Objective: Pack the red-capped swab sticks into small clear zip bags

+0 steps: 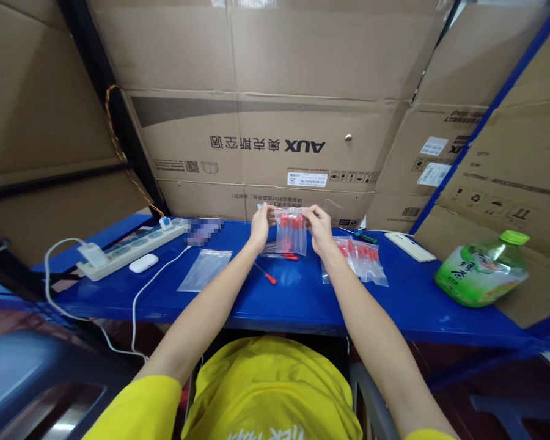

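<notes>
Above the blue tabletop, a clear plastic zip bag (291,239) hangs upright between my two hands. Several red-bulbed droppers show inside it, bulbs near the top. My left hand (260,226) pinches the bag's upper left corner, while my right hand (319,227) grips the upper right corner. Behind and below the bag lie more droppers (290,256), partly hidden by it. A single dropper (270,279) rests nearer to me, its red bulb pointing my way. Filled bags (362,261) lie by my right forearm. Flat clear bags (204,271) are left of my left forearm.
At left are a white power strip (132,249), a white earphone case (143,263) and a charging cable (140,299). A screwdriver (365,236), a white phone (409,247) and a green-labelled bottle (479,275) stand or lie at right. Cardboard (266,73) walls the back.
</notes>
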The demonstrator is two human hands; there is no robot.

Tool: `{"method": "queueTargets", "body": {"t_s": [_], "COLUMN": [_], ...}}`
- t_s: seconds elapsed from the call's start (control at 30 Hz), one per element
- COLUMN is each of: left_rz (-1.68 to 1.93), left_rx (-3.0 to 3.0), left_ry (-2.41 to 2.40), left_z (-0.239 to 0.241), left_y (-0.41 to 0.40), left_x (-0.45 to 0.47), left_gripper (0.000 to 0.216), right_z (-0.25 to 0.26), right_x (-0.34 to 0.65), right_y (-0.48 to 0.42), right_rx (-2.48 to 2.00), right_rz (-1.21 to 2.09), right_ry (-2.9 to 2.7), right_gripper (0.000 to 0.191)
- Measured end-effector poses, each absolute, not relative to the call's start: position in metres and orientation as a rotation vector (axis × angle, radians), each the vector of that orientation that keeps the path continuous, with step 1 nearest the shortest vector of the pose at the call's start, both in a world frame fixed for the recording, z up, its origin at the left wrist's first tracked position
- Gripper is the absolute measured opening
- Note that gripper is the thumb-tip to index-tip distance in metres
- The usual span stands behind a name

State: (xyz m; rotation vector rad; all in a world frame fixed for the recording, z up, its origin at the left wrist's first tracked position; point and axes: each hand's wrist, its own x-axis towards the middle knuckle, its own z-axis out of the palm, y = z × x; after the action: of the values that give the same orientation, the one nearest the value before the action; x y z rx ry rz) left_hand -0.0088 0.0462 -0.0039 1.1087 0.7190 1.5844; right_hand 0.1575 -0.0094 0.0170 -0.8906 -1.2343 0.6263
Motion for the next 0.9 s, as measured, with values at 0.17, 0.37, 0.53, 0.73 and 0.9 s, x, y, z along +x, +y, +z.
{"method": "queueTargets", "body": {"t_s": [0.17, 0.37, 0.53, 0.73, 0.9], "left_rz": [1.613, 1.603, 1.616, 1.701, 1.7], "left_rx": [1.081, 1.075, 1.285, 1.399, 1.432], "left_ry": [0.719, 0.636, 0.583, 0.652, 0.663], "left_z": [-0.004, -0.003, 0.002, 0.004, 0.0], "left_y": [0.047, 0.041, 0.032, 0.031, 0.038], "left_x": [-0.007, -0.002, -0.004, -0.006, -0.005], "left_gripper": [0.047, 0.041, 0.028, 0.023, 0.026], "right_z": [0.021, 0.022, 0.021, 0.015, 0.011], "right_x": [0.163, 0.165, 0.166, 0.168, 0.167], "right_y": [-0.009, -0.008, -0.009, -0.003, 0.001], "right_rx": [-0.858, -0.844, -0.82, -0.907, -0.932], "right_rz": [0.608, 0.633, 0.701, 0.664, 0.563], "right_ry": [-1.266, -1.228, -1.228, -1.222, -1.243], "right_gripper": [0.045, 0.049, 0.05, 0.053, 0.053]}}
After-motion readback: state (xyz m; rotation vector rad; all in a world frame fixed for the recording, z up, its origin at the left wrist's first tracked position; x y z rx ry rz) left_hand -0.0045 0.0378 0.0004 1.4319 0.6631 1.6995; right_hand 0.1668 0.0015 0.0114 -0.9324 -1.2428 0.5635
